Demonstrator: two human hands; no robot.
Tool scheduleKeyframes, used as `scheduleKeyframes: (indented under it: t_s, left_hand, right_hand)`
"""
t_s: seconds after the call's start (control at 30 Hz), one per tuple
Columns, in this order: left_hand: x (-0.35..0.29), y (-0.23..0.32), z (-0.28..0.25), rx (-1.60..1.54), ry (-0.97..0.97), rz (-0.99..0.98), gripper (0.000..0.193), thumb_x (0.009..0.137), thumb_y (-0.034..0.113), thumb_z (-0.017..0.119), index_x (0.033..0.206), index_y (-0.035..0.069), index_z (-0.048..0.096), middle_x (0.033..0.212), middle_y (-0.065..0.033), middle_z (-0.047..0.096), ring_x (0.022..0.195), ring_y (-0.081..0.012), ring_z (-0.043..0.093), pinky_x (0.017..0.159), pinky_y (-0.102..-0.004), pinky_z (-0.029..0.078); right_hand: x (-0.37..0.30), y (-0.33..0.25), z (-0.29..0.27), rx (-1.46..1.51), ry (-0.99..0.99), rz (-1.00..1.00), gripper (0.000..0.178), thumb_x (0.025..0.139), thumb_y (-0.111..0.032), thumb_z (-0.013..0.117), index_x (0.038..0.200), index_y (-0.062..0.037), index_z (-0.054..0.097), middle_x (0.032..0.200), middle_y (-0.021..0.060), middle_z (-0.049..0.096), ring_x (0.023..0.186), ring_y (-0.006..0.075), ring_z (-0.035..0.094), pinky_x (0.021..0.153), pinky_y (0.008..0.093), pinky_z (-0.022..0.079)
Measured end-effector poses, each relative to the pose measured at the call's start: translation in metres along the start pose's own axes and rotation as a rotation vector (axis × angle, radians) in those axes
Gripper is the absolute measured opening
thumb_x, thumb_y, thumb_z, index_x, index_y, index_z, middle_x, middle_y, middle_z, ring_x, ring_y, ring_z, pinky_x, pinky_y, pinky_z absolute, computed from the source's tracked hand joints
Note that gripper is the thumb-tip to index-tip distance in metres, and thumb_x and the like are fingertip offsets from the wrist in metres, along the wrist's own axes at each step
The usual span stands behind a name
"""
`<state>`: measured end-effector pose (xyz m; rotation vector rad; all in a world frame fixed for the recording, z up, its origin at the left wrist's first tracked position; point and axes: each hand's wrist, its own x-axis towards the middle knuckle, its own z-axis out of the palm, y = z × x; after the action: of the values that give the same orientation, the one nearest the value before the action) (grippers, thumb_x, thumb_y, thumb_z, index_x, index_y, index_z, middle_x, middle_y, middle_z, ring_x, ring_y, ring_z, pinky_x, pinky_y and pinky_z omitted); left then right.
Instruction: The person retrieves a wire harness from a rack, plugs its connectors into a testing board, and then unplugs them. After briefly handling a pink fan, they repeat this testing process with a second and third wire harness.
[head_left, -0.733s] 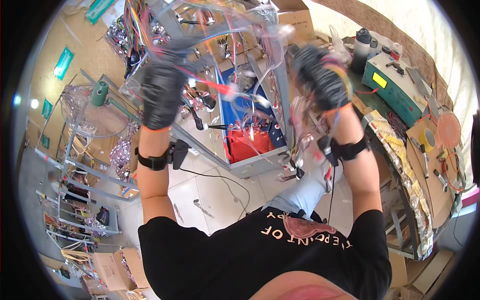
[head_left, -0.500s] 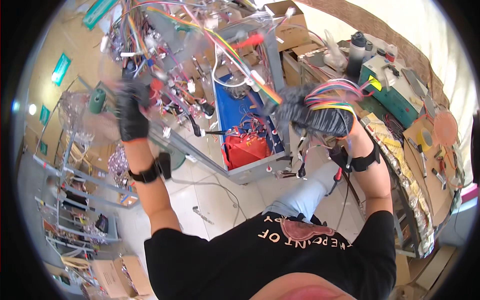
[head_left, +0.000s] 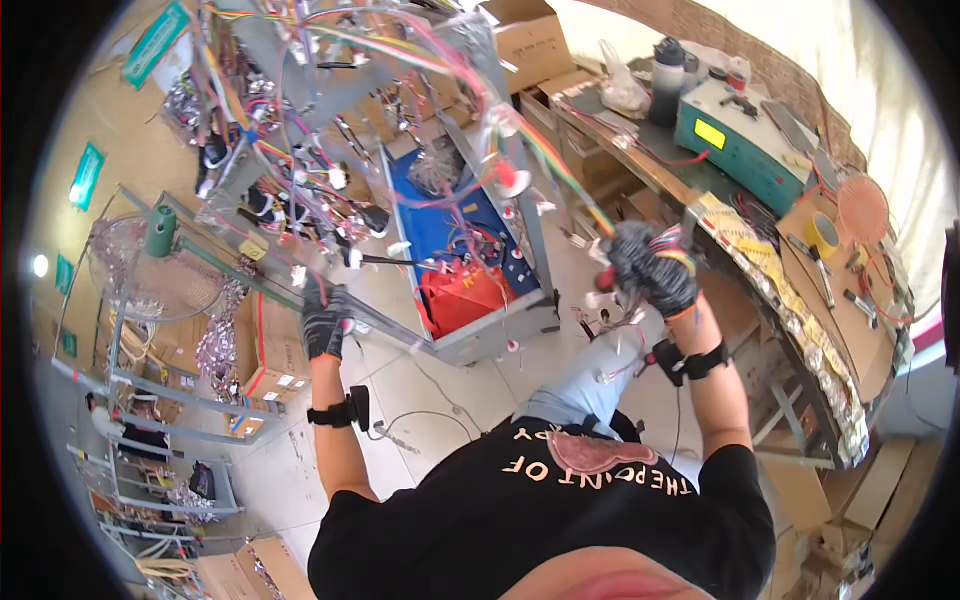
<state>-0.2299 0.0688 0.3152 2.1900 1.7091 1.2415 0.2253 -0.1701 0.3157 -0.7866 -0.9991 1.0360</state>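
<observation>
Presently: hands, two, both in dark gloves. Right hand (head_left: 652, 272), one: fingers closed around one bundle of coloured wires (head_left: 562, 172), which runs up and leftward across the upper middle; some strands show over the glove. Left hand (head_left: 324, 318), one: beside the grey metal rail (head_left: 385, 328), fingers close together; whether they grip anything cannot be told. Black wrist straps (head_left: 338, 412), two, one per forearm. Metal tray (head_left: 485, 342), one, blue inside, between the hands, with one red bag (head_left: 465, 298) at its near end. At right: teal instrument (head_left: 745, 158), one, with one lit yellow screen; dark-and-pale bottle (head_left: 667, 85), one; yellow tape roll (head_left: 822, 235), one.
</observation>
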Motion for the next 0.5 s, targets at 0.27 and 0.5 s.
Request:
scheduleKeyframes:
  t_s: [0.27, 0.5]
  left_hand:
    - [-0.173, 0.161, 0.095, -0.277, -0.586, 0.777, 0.062, 0.066, 0.027, 0.073, 0.119, 0.003, 0.050, 0.111, -0.0159, 0.055, 0.101, -0.0324, 0.053, 0.090, -0.0400, 0.041]
    - [-0.286, 0.236, 0.247, -0.342, -1.566, 1.158, 0.050, 0.072, 0.041, 0.064, 0.108, 0.007, 0.056, 0.085, -0.0194, 0.061, 0.081, -0.0342, 0.060, 0.072, -0.0412, 0.046]
  right_hand:
    - [-0.038, 0.029, 0.021, -0.723, 0.124, -0.395, 0.024, 0.090, -0.024, 0.051, 0.101, -0.0027, 0.051, 0.067, 0.0003, 0.048, 0.050, 0.0078, 0.041, 0.052, 0.0233, 0.038]
    - [-0.173, 0.039, -0.083, 1.156, 0.535, -0.053, 0.028, 0.090, -0.031, 0.050, 0.097, -0.0031, 0.054, 0.055, -0.0057, 0.038, 0.045, 0.0065, 0.035, 0.064, 0.0235, 0.039]
